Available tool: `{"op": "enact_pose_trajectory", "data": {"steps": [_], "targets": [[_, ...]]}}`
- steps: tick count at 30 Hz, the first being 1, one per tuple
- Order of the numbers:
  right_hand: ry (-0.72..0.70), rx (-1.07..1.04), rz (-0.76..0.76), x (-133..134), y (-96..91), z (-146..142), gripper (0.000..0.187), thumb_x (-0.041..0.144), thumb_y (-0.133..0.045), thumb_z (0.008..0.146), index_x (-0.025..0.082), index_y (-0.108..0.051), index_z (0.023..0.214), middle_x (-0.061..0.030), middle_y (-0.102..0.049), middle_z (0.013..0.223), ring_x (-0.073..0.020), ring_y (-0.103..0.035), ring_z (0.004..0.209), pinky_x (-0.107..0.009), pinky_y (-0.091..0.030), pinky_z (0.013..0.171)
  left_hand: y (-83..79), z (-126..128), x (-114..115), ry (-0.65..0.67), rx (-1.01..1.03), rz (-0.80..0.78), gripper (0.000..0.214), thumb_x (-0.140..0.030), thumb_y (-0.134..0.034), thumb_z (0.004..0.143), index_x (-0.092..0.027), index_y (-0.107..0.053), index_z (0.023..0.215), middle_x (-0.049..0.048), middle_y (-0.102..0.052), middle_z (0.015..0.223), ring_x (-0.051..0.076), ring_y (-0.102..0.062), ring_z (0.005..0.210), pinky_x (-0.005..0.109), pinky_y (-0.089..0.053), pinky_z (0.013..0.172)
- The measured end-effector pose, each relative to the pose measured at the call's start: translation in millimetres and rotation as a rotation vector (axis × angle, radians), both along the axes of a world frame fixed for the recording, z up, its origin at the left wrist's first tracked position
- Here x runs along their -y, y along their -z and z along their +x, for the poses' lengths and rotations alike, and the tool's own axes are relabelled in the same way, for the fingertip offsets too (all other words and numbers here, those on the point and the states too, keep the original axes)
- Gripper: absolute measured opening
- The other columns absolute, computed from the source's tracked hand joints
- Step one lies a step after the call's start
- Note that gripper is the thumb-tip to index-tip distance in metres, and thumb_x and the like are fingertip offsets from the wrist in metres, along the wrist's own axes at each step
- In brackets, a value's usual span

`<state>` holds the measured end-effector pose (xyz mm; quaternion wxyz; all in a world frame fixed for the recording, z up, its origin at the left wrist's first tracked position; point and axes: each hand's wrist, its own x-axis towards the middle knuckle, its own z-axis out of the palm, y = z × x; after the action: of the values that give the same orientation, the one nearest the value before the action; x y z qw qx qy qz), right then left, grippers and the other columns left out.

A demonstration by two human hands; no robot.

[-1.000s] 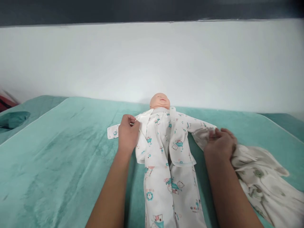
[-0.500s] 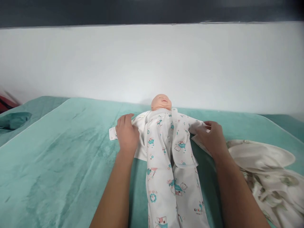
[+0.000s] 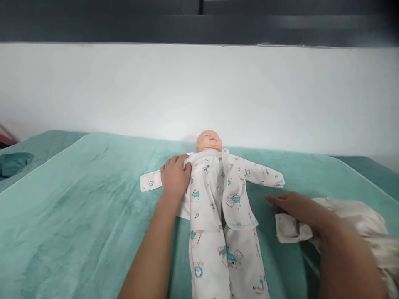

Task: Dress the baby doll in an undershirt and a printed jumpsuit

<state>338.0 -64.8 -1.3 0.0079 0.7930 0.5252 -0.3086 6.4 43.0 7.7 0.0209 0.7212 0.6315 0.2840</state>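
A baby doll lies on its back in a white printed baby shirt and matching pants. The shirt's front hangs open, with both sleeves spread sideways. My left hand lies flat over the sleeve and side panel on the left, fingers stretched toward the doll's shoulder. The sleeve cuff sticks out beyond it. My right hand, partly blurred, is off the right sleeve and lower down. Its curled fingers are on a white cloth, with the forefinger stretched left; the fingertips on the cloth are partly hidden.
A green plush cover spreads under everything. Rumpled cream fabric is heaped at the right, partly behind my right arm. A white wall rises directly behind the doll's head, with a dark band above it.
My right hand has let go of the right sleeve's cuff and moved right and toward me, the white cloth shifting with it. My left hand has slid slightly inward toward the doll's body.
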Motion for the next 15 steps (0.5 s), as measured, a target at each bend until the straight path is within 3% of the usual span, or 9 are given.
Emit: {"op": "enact_pose_trajectory", "data": {"steps": [3, 6, 9, 12, 15], "targets": [[0.009, 0.093, 0.001, 1, 5.5, 15, 0.046, 0.06, -0.049, 0.083, 0.022, -0.061, 0.062, -0.007, -0.069, 0.069, -0.0251, -0.064, 0.065, -0.036, -0.043, 0.062, -0.2, -1, 1, -0.052, -0.008, -0.023, 0.032, -0.027, -0.045, 0.09, -0.031, -0.064, 0.116, 0.0017, -0.068, 0.116, 0.026, -0.059, 0.106, 0.04, -0.042, 0.089], [0.053, 0.122, 0.177, -6, 1.6, 2, 0.039, 0.058, -0.052, 0.082, 0.022, -0.064, 0.074, -0.0073, -0.07, 0.075, -0.0256, -0.065, 0.069, -0.036, -0.044, 0.062, 1.4, -4, -1, -0.131, 0.004, -0.043, 0.033, -0.027, -0.044, 0.089, -0.029, -0.065, 0.115, 0.0024, -0.069, 0.114, 0.026, -0.062, 0.101, 0.038, -0.043, 0.084], [0.184, 0.069, 0.506, -12, -16.6, -42, 0.034, 0.054, -0.051, 0.084, 0.023, -0.064, 0.09, -0.0078, -0.071, 0.092, -0.0252, -0.066, 0.08, -0.035, -0.046, 0.066, 2.8, -8, -2, -0.19, 0.018, -0.074, 0.033, -0.028, -0.043, 0.09, -0.029, -0.064, 0.116, 0.0034, -0.069, 0.114, 0.025, -0.062, 0.099, 0.037, -0.043, 0.083], [0.249, -0.147, 0.828, -9, -40.1, -100, 0.03, 0.051, -0.052, 0.086, 0.025, -0.062, 0.097, -0.0061, -0.07, 0.103, -0.023, -0.066, 0.088, -0.032, -0.049, 0.069, 3.1, -10, -2, -0.156, 0.012, -0.067, 0.035, -0.025, -0.042, 0.091, -0.029, -0.064, 0.118, 0.0045, -0.067, 0.117, 0.025, -0.062, 0.099, 0.036, -0.043, 0.082], [-0.042, -0.345, 0.968, -8, -58.6, -148, 0.024, 0.044, -0.049, 0.091, 0.026, -0.06, 0.102, -0.0047, -0.066, 0.114, -0.0215, -0.063, 0.102, -0.032, -0.05, 0.082, 3.5, -11, 0, -0.057, -0.02, -0.038, 0.039, -0.019, -0.042, 0.09, -0.031, -0.063, 0.121, 0.0043, -0.061, 0.127, 0.023, -0.06, 0.105, 0.035, -0.042, 0.083]]}}
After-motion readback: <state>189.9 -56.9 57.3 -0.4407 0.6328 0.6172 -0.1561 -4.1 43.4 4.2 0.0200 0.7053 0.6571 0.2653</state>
